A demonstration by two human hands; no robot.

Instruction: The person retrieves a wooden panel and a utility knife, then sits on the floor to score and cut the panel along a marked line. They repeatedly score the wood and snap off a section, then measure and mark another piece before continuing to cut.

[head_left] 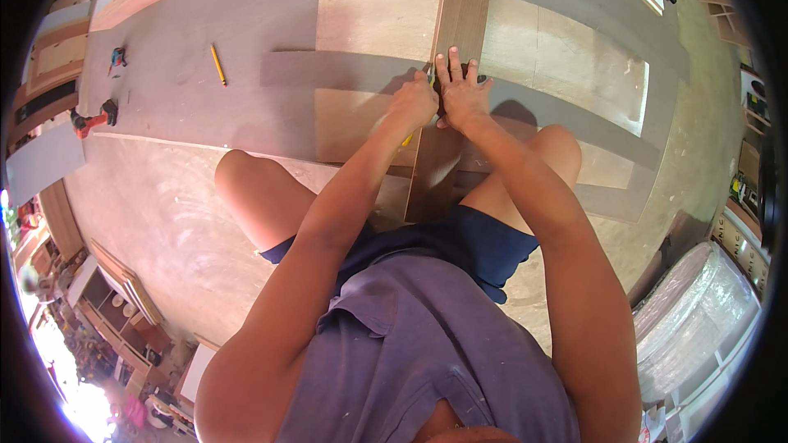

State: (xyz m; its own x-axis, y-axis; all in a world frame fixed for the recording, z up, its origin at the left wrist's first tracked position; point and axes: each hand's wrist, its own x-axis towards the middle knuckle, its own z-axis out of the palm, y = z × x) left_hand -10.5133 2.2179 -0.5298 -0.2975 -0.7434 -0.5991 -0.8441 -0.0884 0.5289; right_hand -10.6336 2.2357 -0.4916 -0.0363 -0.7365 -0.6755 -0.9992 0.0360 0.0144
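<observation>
A long brown wooden board [462, 20] runs away from me between my knees, across a flat panel. My left hand [414, 102] is closed at the board's left edge, around a slim tool with a yellow end [407, 140] showing below the fist; its exact kind is hidden. My right hand [465, 97] lies beside it on the board, fingers stretched and spread. Under the right palm and fingers is a dark flat piece [483, 80], mostly covered, so its shape cannot be made out.
Beneath the board are pale panels [377, 20] on a large grey sheet [279, 16]. A yellow pencil [218, 65] lies left, with a red-and-black power drill [92, 120] and a teal power tool [119, 57] farther left. A plastic-wrapped bundle [698, 312] stands at right.
</observation>
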